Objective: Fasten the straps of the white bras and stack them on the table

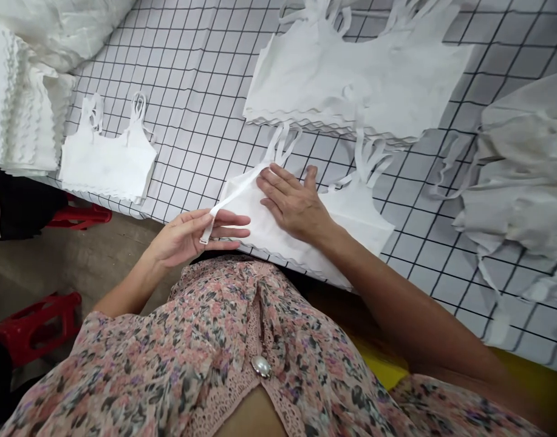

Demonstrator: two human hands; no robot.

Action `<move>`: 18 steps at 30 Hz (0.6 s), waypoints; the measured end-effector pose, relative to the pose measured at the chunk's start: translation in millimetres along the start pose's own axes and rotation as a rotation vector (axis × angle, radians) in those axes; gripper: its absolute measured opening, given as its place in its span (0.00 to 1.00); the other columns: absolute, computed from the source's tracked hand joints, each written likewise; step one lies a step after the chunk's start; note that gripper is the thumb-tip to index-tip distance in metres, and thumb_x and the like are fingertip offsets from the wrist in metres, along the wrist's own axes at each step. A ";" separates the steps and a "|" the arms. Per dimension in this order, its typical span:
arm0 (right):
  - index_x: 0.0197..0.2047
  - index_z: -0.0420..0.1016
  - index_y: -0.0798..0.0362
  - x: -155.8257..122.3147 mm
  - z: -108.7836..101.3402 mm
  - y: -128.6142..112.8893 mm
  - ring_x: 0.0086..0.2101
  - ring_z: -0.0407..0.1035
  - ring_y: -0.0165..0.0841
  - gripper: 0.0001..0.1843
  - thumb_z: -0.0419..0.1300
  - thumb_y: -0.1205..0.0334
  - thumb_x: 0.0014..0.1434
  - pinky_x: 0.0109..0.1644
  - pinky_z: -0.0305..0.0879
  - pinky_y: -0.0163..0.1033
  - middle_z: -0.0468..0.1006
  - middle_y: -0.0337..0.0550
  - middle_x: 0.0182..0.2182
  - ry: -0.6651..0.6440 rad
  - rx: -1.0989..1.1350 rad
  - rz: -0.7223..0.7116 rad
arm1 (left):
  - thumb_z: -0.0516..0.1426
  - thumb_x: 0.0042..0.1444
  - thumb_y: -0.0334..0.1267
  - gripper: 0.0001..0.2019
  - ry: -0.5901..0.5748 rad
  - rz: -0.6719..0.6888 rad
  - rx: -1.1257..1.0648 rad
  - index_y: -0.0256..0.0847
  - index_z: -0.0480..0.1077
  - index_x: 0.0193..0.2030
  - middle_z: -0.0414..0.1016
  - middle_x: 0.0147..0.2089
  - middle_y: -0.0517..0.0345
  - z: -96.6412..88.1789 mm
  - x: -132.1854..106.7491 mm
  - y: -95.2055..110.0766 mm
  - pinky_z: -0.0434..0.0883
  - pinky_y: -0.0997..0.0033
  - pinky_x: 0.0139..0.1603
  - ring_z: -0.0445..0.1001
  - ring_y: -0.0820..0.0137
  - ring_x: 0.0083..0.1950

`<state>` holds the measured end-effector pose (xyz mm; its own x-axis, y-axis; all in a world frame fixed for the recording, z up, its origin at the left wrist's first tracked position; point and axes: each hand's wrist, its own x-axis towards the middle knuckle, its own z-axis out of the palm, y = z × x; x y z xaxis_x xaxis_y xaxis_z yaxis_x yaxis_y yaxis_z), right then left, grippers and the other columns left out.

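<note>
A white strappy top (351,224) lies flat at the near edge of the checked table (200,91). My right hand (294,203) rests flat on it, fingers stretched out, pressing the cloth down. My left hand (191,237) holds one white strap (228,203) of that top, pulled out taut to the left and pinched between thumb and fingers.
A stack of white tops (360,85) lies beyond my hands. One folded white top (107,161) sits at the left, beside a tall pile of white cloth (18,109). Loose white garments (524,182) heap at the right. Red stools (36,328) stand on the floor at the left.
</note>
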<state>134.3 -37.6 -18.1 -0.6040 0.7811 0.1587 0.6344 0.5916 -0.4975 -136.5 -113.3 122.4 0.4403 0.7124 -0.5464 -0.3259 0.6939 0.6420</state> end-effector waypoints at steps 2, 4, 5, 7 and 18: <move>0.70 0.77 0.44 -0.7 -3.0 1.1 0.75 0.64 0.54 0.24 0.47 0.52 0.82 0.78 0.44 0.82 0.72 0.54 0.74 0.088 0.016 -0.006 | 0.72 0.62 0.59 0.24 -0.034 0.013 -0.019 0.41 0.85 0.53 0.84 0.66 0.42 8.6 9.1 2.0 0.83 0.52 0.66 0.83 0.49 0.69; 0.60 0.83 0.43 -2.1 -11.9 -1.5 0.69 0.72 0.52 0.20 0.50 0.53 0.81 0.78 0.51 0.76 0.80 0.50 0.68 0.220 0.036 0.006 | 0.71 0.63 0.59 0.25 -0.038 0.048 -0.029 0.41 0.84 0.54 0.83 0.69 0.43 14.9 19.2 1.0 0.80 0.50 0.70 0.80 0.48 0.73; 0.56 0.85 0.42 -3.0 -18.4 -5.1 0.64 0.75 0.51 0.19 0.51 0.54 0.80 0.77 0.54 0.73 0.84 0.49 0.63 0.283 0.046 0.023 | 0.71 0.63 0.58 0.23 -0.031 0.073 -0.031 0.41 0.84 0.54 0.81 0.70 0.43 17.2 24.5 -0.3 0.79 0.50 0.72 0.78 0.49 0.74; 0.52 0.86 0.42 -4.7 -32.6 -18.2 0.56 0.78 0.50 0.17 0.54 0.54 0.79 0.74 0.59 0.70 0.87 0.48 0.51 0.367 0.077 0.061 | 0.70 0.65 0.54 0.20 -0.016 0.121 -0.033 0.41 0.84 0.53 0.79 0.72 0.45 20.8 34.9 -4.2 0.77 0.51 0.74 0.76 0.51 0.76; 0.35 0.83 0.44 20.5 -59.4 -64.2 0.44 0.74 0.44 0.14 0.69 0.45 0.68 0.57 0.73 0.57 0.84 0.43 0.35 0.380 0.763 0.243 | 0.66 0.70 0.49 0.14 -0.027 0.264 0.156 0.41 0.85 0.51 0.84 0.62 0.50 44.8 90.1 17.6 0.75 0.62 0.67 0.77 0.60 0.70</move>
<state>109.9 -47.6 67.7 -0.2073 0.9615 0.1802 0.1477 0.2128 -0.9659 -65.1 -41.5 108.6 0.3804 0.8613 -0.3370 -0.3007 0.4597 0.8356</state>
